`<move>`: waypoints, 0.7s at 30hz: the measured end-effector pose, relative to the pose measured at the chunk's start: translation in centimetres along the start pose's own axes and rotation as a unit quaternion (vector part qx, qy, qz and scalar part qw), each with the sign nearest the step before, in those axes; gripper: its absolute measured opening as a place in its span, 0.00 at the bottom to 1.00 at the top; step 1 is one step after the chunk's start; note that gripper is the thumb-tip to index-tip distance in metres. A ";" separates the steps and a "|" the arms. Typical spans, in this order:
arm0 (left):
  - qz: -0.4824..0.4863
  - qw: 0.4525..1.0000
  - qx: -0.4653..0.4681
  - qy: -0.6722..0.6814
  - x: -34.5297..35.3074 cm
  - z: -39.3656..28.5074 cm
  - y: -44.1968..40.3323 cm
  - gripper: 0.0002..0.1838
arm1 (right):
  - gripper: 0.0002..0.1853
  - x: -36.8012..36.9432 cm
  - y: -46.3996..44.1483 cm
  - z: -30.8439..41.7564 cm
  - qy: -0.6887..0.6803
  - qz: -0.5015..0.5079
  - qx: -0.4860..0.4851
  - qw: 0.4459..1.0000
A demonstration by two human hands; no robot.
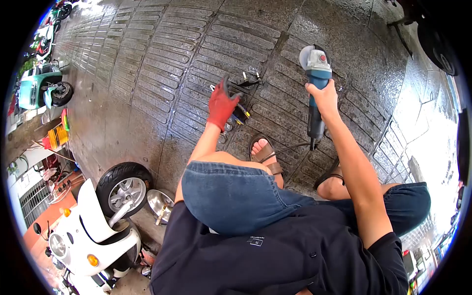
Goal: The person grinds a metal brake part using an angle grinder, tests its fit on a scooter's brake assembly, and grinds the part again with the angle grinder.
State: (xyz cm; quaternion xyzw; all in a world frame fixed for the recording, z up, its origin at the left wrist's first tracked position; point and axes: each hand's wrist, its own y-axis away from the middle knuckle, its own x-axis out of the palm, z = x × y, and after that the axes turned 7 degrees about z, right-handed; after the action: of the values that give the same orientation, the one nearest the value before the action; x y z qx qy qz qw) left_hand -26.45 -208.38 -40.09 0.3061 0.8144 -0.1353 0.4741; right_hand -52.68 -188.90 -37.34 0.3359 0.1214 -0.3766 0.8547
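One grinder [318, 81] in the right hand [325, 98], disc [306, 58] away from the body.
The hand wraps its body, probably keeping that one disc clear of the legs; the gloved left hand [223, 107] has fingers parted beside one black bracket [250, 82] on the paving [162, 73], contact unclear. Two sandals [270, 149] lie nearer the body; one white scooter [73, 248] stands aside.

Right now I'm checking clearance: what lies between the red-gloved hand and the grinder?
The head view shows a small dark part on the paving, nearer the left hand.
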 end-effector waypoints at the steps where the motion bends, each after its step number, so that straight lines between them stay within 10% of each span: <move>1: 0.036 0.999 0.011 -0.029 0.5 -0.1 -0.8 0.33 | 0.37 0.0 0.4 -0.5 0.009 0.012 -0.004 1.000; 21: 0.082 0.995 0.042 0.028 4.0 -2.9 0.6 0.28 | 0.37 2.3 4.0 0.6 0.197 0.149 -0.115 0.962</move>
State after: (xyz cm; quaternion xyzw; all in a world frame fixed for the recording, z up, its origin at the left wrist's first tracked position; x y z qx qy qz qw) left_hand -29.47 -204.95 -41.96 0.3949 0.7933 -0.1216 0.4472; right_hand -48.21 -188.64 -36.05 0.3174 0.2782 -0.1550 0.8932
